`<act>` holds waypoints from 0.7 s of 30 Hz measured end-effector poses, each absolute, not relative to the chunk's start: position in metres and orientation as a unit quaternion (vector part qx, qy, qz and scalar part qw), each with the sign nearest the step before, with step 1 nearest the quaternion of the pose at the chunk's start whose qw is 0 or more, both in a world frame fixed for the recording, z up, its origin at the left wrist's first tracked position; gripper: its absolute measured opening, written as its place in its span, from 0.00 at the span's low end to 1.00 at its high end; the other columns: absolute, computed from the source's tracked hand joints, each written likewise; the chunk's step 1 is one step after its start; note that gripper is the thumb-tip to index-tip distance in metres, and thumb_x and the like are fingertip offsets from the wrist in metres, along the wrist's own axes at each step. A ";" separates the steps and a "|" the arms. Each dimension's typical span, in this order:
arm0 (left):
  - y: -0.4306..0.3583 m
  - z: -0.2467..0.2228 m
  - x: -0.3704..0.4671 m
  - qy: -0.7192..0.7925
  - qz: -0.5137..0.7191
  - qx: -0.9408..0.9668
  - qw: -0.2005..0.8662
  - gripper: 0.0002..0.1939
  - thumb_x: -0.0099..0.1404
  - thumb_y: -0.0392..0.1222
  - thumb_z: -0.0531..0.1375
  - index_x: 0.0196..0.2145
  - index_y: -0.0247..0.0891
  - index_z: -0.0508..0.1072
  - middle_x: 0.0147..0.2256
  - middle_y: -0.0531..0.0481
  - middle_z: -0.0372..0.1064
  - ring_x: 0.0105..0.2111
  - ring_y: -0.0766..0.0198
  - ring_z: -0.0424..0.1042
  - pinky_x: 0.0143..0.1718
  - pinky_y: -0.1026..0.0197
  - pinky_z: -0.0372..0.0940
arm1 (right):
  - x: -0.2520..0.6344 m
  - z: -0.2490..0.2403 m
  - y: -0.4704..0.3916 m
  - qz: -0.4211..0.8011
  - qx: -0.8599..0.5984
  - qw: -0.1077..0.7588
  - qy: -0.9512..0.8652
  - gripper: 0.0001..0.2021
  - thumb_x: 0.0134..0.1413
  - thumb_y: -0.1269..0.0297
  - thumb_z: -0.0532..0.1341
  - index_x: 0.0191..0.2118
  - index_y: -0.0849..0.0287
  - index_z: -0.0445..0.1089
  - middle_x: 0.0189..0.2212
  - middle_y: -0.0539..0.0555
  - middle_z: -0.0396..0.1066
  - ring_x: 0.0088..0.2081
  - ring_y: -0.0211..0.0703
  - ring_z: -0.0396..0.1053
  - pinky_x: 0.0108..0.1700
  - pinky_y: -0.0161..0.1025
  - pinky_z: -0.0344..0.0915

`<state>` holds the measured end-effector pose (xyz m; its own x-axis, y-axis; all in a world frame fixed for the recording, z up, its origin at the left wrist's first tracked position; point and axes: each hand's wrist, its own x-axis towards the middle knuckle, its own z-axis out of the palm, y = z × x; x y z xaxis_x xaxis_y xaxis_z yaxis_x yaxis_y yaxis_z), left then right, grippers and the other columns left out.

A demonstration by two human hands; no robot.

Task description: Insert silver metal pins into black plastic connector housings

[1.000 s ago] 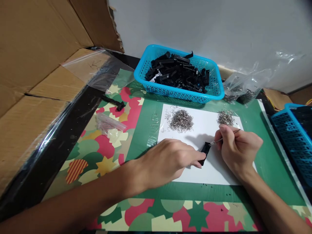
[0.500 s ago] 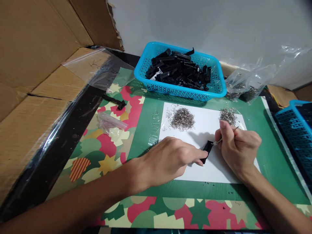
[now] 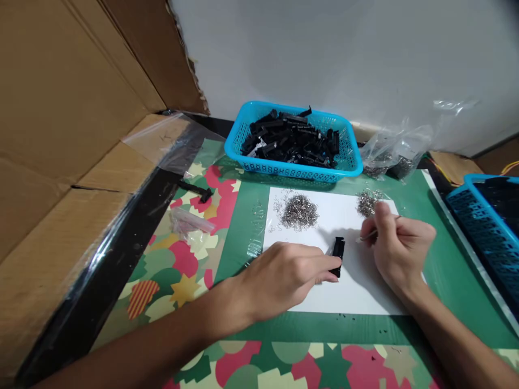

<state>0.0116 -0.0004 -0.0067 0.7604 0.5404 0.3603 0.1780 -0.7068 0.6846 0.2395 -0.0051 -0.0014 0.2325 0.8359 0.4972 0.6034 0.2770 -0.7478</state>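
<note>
My left hand (image 3: 294, 273) pinches a small black plastic part (image 3: 339, 254) between thumb and fingers, over the white sheet of paper (image 3: 292, 300). The part stands nearly lengthwise to me, its far end free. Close by on the right, my right hand (image 3: 399, 246) is closed around a slim metal tool (image 3: 368, 235) with a pale tip, mostly hidden by the fingers. That tip is apart from the black part. Beyond the hands lie a larger pile of tiny bent metal pieces (image 3: 300, 212) and a smaller pile (image 3: 368, 203), partly behind my right thumb.
A blue basket (image 3: 294, 172) full of black plastic parts stands at the back. Another blue basket (image 3: 478, 227) is at the right edge. Clear bags (image 3: 401, 154) of metal pieces sit back right. A loose black part (image 3: 197, 190) and a small plastic bag (image 3: 190, 222) lie left.
The tool tip has come away from the black part, leaving a gap. My left hand has turned the part more upright in view. The camera's view has shifted, so the basket appears lower.
</note>
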 end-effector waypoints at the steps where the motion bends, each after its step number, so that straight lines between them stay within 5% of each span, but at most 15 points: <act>1: -0.001 -0.006 0.011 0.201 0.281 0.888 0.303 0.10 0.77 0.34 0.62 0.52 0.31 0.80 0.38 0.44 0.84 0.37 0.59 0.84 0.40 0.62 0.77 | 0.241 -0.001 -0.005 0.145 -0.585 0.546 -0.582 0.34 0.74 0.50 0.60 0.13 0.56 0.64 0.10 0.47 0.63 0.13 0.34 0.62 0.18 0.34 0.57; 5: -0.003 -0.002 0.006 0.177 0.292 0.912 0.229 0.11 0.79 0.34 0.59 0.55 0.33 0.77 0.39 0.47 0.82 0.35 0.61 0.82 0.36 0.62 0.75 | 0.243 0.000 -0.006 0.303 -0.543 0.567 -0.539 0.35 0.72 0.45 0.60 0.14 0.55 0.58 0.12 0.51 0.67 0.13 0.38 0.65 0.18 0.35 0.59; 13: -0.005 0.000 -0.003 0.194 0.251 0.922 0.220 0.23 0.70 0.21 0.53 0.56 0.39 0.73 0.41 0.50 0.77 0.31 0.62 0.77 0.31 0.63 0.71 | 0.241 0.002 -0.004 0.506 -0.490 0.387 -0.595 0.24 0.73 0.43 0.58 0.34 0.59 0.75 0.21 0.45 0.62 0.20 0.34 0.54 0.21 0.33 0.49; 17: -0.003 0.002 0.000 0.197 0.238 0.930 0.200 0.23 0.69 0.21 0.51 0.55 0.39 0.70 0.42 0.48 0.76 0.32 0.59 0.78 0.30 0.60 0.73 | 0.253 0.003 0.000 0.539 -0.458 0.323 -0.629 0.28 0.74 0.43 0.55 0.29 0.60 0.72 0.20 0.44 0.56 0.22 0.34 0.51 0.25 0.34 0.46; 21: -0.004 0.003 0.004 0.205 0.206 0.943 0.162 0.20 0.73 0.27 0.53 0.58 0.40 0.68 0.50 0.43 0.76 0.37 0.55 0.81 0.33 0.56 0.78 | 0.268 0.015 0.003 0.553 -0.457 0.272 -0.642 0.26 0.70 0.43 0.62 0.26 0.59 0.66 0.20 0.43 0.55 0.23 0.33 0.48 0.25 0.33 0.45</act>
